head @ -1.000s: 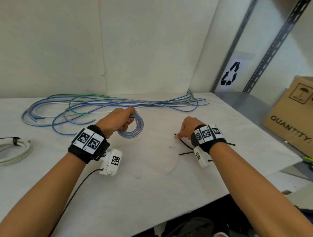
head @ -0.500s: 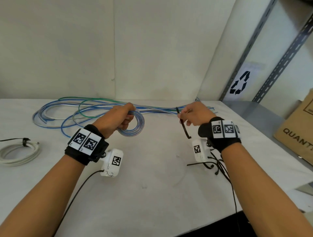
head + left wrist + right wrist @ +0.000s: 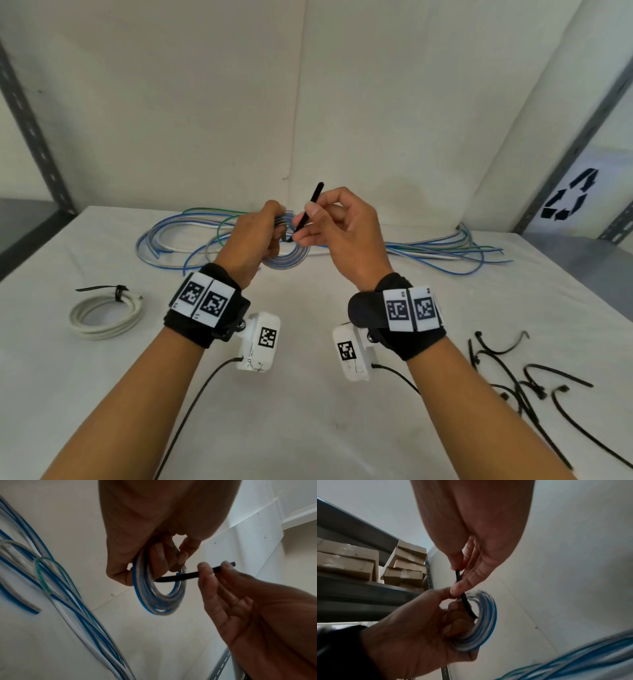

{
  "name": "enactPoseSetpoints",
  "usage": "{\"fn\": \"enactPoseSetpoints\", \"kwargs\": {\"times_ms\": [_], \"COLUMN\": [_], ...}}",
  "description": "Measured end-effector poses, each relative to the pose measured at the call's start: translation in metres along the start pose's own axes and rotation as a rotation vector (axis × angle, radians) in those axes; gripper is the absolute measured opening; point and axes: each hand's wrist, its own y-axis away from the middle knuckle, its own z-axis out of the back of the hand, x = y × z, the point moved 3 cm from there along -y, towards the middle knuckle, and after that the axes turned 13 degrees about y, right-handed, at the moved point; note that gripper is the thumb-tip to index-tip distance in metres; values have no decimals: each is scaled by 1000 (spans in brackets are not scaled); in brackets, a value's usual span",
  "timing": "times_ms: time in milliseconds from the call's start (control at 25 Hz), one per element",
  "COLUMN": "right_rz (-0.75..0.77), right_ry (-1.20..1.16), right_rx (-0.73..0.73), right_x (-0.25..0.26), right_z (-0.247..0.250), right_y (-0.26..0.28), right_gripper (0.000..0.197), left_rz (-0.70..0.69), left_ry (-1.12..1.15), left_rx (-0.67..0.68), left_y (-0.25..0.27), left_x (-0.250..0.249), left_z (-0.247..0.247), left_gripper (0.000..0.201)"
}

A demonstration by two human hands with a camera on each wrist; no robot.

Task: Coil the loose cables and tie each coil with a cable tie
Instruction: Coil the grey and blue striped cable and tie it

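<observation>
At the left of the white table (image 3: 308,428) lies a white cable coil (image 3: 102,317), already bound with a black tie whose tail sticks out to the left. Right of it, raised above the table's middle, the left hand (image 3: 251,240) grasps a blue-and-clear cable coil (image 3: 157,595), fingers curled through and around its upper arc so the loop hangs below the fist. Just beside it, the right hand (image 3: 342,236) pinches a black cable tie (image 3: 308,212) between thumb and forefinger, its other fingers loosely spread; the tie slants up and to the right, and its lower tip reaches into the opening of the held coil, close to the left hand's fingers. Behind both hands, along the far edge, loose cables (image 3: 445,250) in blue, white and green sprawl across the table from left to right. At the near right lies a scatter of spare black cable ties (image 3: 520,380).
</observation>
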Motion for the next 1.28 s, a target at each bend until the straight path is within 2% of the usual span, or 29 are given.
{"fn": "enactPoseSetpoints", "kwargs": {"times_ms": [240,520,600,760,840,920,1000,1120,1280], "right_rz": [78,117,119,17,-48,-132,-212,-236,-258], "right_ry": [-28,-70,-56,-120,-110,-116,-159,-163,-190], "right_rx": [-19,-31,-23,35,19,26,109,178,156], "right_x": [-21,-27,-29,-27,-28,-32,-35,-34,-30], "right_z": [-23,-34,-33,-30,-26,-22,-22,-21,-13], "right_y": [-3,1,2,4,2,-1,-1,0,-1], "right_gripper": [5,7,8,7,13,20,28,31,34], "left_rz": [-63,-132,-193,-403,-462,-487,-498,-527,-550], "left_ry": [-25,3,-1,-134,-171,-194,-217,-250,-298], "left_rx": [-142,-169,-182,-128,-99,-78,-54,4,44], "left_y": [-10,-18,-18,-10,-7,-5,-2,2,6], "left_x": [6,12,9,-2,-6,-10,-13,-15,-15], "left_z": [14,26,29,27,25,22,19,14,9], "left_gripper": [32,23,20,13,14,18,19,15,14]}}
